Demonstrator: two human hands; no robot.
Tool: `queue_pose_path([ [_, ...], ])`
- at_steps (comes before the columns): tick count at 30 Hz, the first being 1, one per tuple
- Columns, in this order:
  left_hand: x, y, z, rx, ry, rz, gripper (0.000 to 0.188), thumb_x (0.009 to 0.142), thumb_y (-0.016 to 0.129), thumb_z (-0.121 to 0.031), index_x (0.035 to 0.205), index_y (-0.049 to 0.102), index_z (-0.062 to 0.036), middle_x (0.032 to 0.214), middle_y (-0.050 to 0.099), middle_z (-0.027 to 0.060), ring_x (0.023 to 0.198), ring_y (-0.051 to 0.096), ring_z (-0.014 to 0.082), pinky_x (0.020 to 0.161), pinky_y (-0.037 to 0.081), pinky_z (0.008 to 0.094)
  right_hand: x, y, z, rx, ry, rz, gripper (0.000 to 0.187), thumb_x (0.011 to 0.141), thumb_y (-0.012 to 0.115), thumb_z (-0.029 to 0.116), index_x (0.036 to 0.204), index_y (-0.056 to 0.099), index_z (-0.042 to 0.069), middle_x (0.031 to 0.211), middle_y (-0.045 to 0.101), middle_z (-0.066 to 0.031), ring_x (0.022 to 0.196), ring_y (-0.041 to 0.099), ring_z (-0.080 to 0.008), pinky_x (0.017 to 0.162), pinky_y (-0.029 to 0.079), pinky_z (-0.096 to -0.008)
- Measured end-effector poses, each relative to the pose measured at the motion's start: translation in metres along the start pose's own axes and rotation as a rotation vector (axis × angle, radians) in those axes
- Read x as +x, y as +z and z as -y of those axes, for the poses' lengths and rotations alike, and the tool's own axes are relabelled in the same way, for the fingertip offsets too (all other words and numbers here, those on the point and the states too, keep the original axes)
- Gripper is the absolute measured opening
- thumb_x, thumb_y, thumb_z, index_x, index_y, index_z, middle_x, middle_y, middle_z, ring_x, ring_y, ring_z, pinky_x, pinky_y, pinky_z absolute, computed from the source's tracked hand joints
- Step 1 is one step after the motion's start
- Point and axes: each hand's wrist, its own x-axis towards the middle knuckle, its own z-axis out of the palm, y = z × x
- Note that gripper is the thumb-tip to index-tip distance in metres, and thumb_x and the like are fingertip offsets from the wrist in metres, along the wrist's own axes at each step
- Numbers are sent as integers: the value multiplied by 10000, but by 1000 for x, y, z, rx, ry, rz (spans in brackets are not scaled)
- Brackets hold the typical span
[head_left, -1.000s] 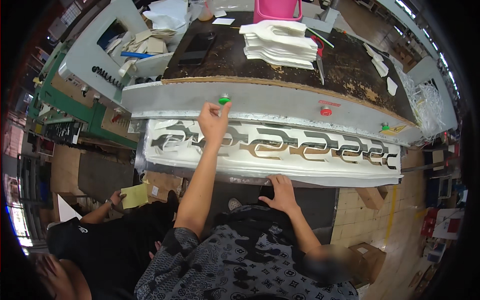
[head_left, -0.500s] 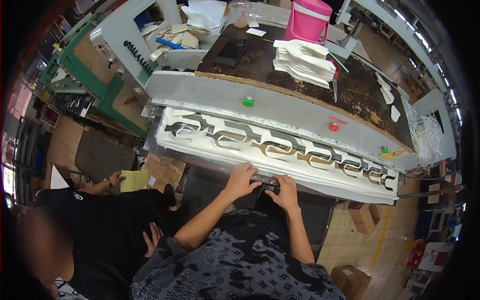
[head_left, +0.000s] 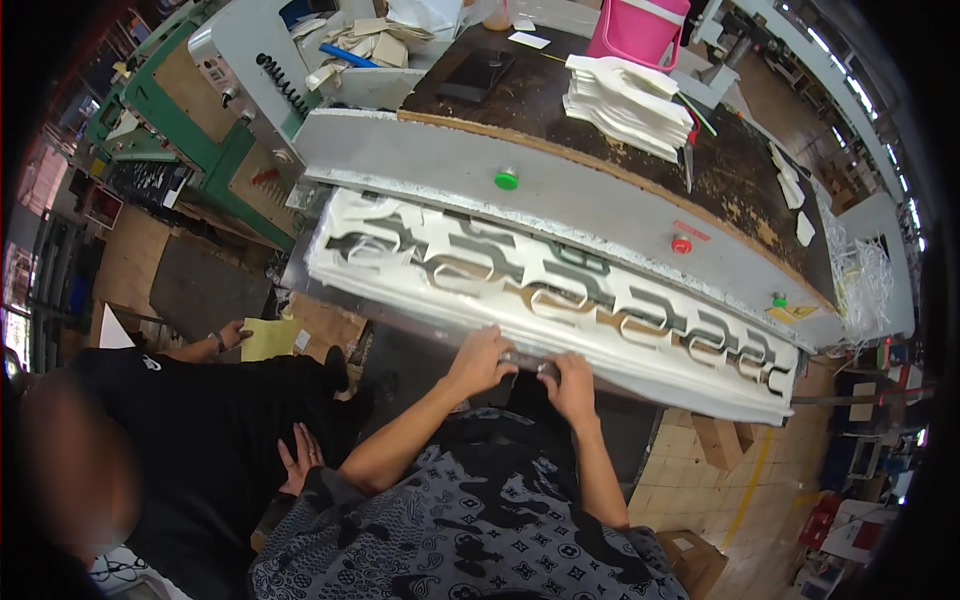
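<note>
Two hands, bare: left hand point(head_left: 480, 362) and right hand point(head_left: 570, 388), side by side with a short gap between.
Left grip: narrow, fingers curled over one end of a dark bar point(head_left: 528, 362); thumb tucked toward the other hand.
Right grip: likewise narrow, on the opposite end of the same bar; underside of the fingers hidden.
Dark bar: at the middle of the front edge of a flat tray point(head_left: 410, 318).
White sheet: layered material point(head_left: 470, 305), on the tray, slightly blurred, pierced by a row of fork-shaped cut-outs showing grey and brown; back edge close to the beam.
Beam: long, grey point(head_left: 430, 165), behind the sheet; green button point(head_left: 507, 180) left of centre, red button point(head_left: 682, 245) right of it, neither under a hand.
Tabletop: dark, worn point(head_left: 740, 200), above the beam; carries a stack of white cut pieces point(head_left: 625, 105), red-handled scissors point(head_left: 689, 165), a black phone point(head_left: 477, 75) and a pink bucket point(head_left: 635, 30).
Co-worker: at left, dark clothing, one hand point(head_left: 233, 333) on a yellow sheet point(head_left: 268, 340).
Step in hand: judged to be two-handed handling of the tray by its bar.
Next move: would call for even effort from both hands, the tray kept level and the layers undisturbed.
</note>
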Motion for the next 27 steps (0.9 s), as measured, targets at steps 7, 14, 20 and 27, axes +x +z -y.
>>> queue_pose_path([
  [7,42,4,-32,-73,61,217,314,871,788,-344,950,745,-43,937,652,134,904,652,365,851,519,473,-19,-8,-52,545,404,-100,185,915,798,202,963,781,23,747,744,-90,699,724,-232,680,563,-347],
  [14,135,88,-18,153,282,260,409,856,801,-263,1169,674,-33,1135,627,122,1135,583,324,970,463,456,74,3,-137,7,309,-527,160,909,764,167,1013,736,48,929,695,-102,847,619,-257,773,502,-393],
  [20,114,65,-16,-264,250,98,377,779,860,-240,1070,708,-55,1017,623,142,1010,595,376,887,471,454,48,22,-136,-39,395,-540,150,905,769,178,987,710,67,848,618,-95,823,594,-277,754,475,-411],
  [27,75,-71,-17,-653,45,-443,357,811,839,-73,1130,701,11,996,677,89,891,663,199,797,531,313,51,20,-132,-66,315,-575,149,916,758,196,963,715,62,856,617,-92,832,589,-274,772,480,-402],
])
